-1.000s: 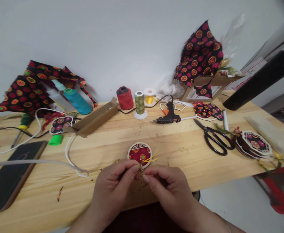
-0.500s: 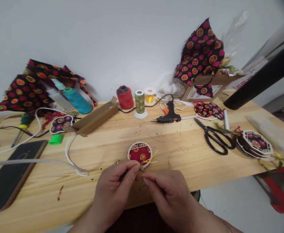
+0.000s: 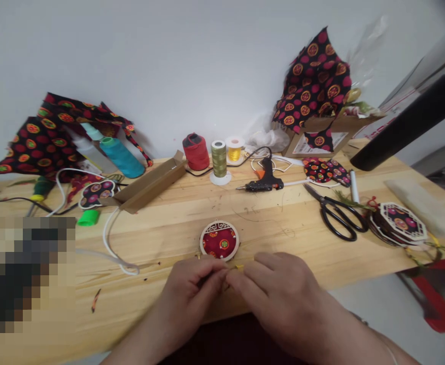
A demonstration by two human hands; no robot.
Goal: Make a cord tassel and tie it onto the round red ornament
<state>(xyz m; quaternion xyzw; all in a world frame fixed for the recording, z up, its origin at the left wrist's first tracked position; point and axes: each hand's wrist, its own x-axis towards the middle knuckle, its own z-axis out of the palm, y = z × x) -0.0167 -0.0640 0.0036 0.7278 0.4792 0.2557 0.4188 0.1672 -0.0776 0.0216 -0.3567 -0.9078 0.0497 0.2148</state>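
Wooden tabletop (image 3: 184, 218) — both hands' fingers (image 3: 213, 285) pinch yellow cord (image 3: 239, 267) — box label (image 3: 301, 147) illegible.

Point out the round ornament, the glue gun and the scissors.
Round ornament (image 3: 217, 244), head view: its red fabric middle.
Glue gun (image 3: 267, 181), head view: its black body.
Scissors (image 3: 323, 202), head view: near the pivot.

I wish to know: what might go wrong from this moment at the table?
Only a little of the yellow strand shows by the left hand and right hand, so a slip might go unnoticed. The round ornament lies just beyond both hands and might get bumped. The glue gun lies on the table; if hot, it might leave a mark.
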